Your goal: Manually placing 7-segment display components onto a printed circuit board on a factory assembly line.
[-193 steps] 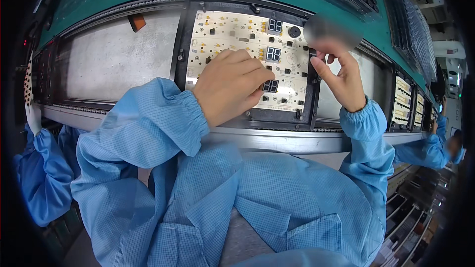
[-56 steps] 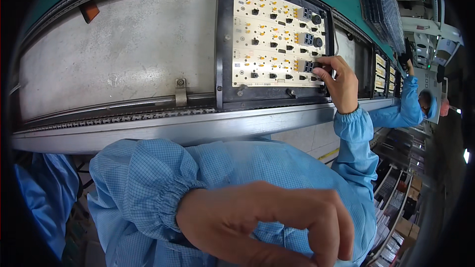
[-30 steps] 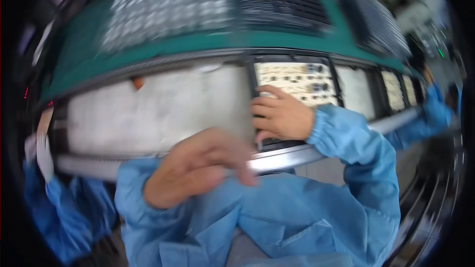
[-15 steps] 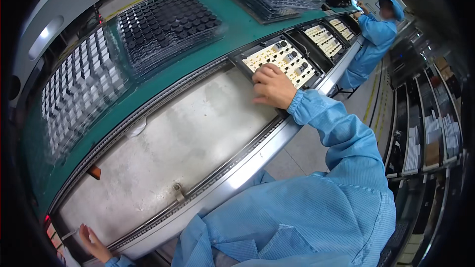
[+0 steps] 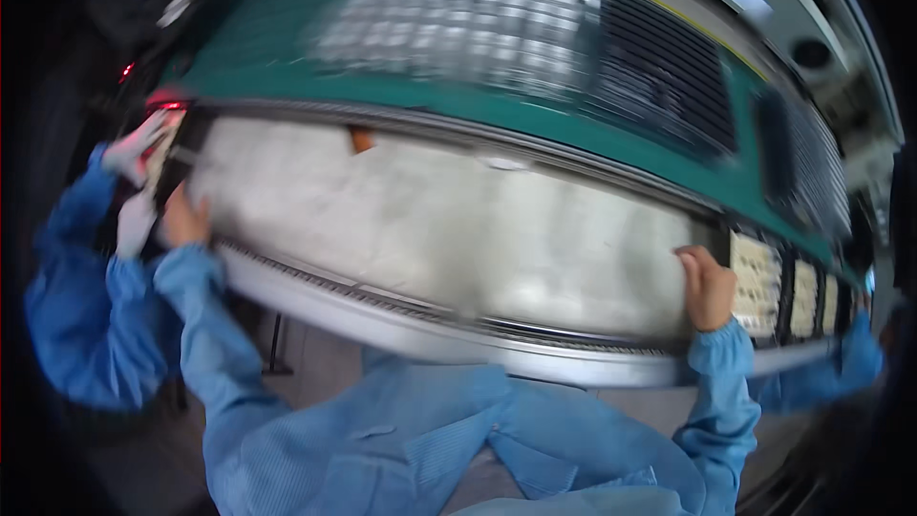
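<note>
My left hand (image 5: pixel 184 218) is at the left end of the conveyor line, open, thumb and fingers apart. It is close beside a cream board (image 5: pixel 159 158) that a co-worker's gloved hands hold. Motion blur hides whether my fingers touch it. Over the right part of the line is my right hand (image 5: pixel 707 289), its fingers loosely bent and nothing visible in them. Just right of it lies a cream board in a black tray (image 5: pixel 755 282). The pale metal bed (image 5: pixel 458 229) of the line stretches between my hands.
A co-worker's white-gloved hand (image 5: pixel 136 222) is just left of mine. Beyond the line, a green bench (image 5: pixel 258 57) carries clear trays of white parts (image 5: pixel 458 14) and dark trays (image 5: pixel 659 76). Farther right are more boards (image 5: pixel 804 298) and another person's blue sleeve (image 5: pixel 860 354).
My view has swung left, bringing the gloved co-worker into sight. My right hand has come off the cream board with dark parts. My left hand is now next to the co-worker's board.
</note>
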The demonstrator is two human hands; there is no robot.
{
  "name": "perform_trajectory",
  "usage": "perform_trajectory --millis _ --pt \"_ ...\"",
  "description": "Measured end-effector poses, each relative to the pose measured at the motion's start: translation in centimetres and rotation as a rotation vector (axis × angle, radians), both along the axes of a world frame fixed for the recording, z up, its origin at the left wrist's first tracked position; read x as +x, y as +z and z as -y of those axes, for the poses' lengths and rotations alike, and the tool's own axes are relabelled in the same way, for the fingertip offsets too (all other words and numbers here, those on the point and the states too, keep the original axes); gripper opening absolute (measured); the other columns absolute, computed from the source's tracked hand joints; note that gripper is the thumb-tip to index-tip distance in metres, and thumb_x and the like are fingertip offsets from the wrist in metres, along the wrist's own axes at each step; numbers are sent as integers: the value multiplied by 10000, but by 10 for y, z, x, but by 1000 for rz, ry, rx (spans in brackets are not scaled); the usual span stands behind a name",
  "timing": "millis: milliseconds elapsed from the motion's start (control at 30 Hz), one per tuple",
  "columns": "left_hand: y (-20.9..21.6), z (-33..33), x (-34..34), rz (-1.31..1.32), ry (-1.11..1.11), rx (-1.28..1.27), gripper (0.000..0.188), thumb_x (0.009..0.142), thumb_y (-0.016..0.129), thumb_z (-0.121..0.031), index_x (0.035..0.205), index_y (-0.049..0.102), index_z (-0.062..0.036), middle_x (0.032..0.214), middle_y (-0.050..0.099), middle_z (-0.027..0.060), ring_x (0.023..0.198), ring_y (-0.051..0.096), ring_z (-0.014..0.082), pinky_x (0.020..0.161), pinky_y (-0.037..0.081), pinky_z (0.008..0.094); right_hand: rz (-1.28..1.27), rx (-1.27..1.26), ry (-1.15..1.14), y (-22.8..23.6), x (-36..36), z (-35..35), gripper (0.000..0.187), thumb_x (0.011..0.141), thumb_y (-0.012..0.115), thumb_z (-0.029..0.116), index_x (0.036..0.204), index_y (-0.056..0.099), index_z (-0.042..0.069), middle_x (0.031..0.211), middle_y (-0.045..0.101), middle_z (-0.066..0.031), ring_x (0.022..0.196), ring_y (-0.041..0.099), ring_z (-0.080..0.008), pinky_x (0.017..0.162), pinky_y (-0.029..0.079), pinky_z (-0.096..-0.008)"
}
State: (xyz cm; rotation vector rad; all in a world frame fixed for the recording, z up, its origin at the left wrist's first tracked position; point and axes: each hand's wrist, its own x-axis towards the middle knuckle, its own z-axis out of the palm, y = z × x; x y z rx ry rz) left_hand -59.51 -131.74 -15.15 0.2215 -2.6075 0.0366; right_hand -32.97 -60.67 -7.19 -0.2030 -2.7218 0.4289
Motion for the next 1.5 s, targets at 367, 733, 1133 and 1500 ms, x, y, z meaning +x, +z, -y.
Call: perform_trajectory --millis 367,733,1133,1500 --pt "31 16 49 -170 246 7 407 837 612 -316 1176 541 -104 1101 578 154 1014 546 345 861 444 443 -187 430 -162 9 -172 -143 451 958 436 399 1350 466 179 1310 487 -132 1171 475 -329 973 376 -410" --pt "30 -43 54 -142 10 326 204 858 572 -155 1042 591 -68 967 637 130 929 591 321 808 471 410 -97 497 -240 -38 -198 -209 465 980 324 451 1363 454 222 1360 461 -87 1205 459 -285 1009 344 -397" --pt "12 -38 19 -126 309 -133 431 840 553 -240 1241 492 -92 1242 519 96 1186 460 270 1008 314 529 -118 554 -266 -53 -203 -238 448 988 300 436 1366 445 243 1364 456 -74 1201 461 -291 1004 348 -399" --pt "19 -24 5 50 543 -12 389 865 488 -271 1205 579 -107 1286 463 98 1214 402 305 1021 290 546 -194 536 -274 -51 -197 -233 437 981 362 416 1350 461 204 1343 476 -79 1203 458 -299 1005 340 -405"
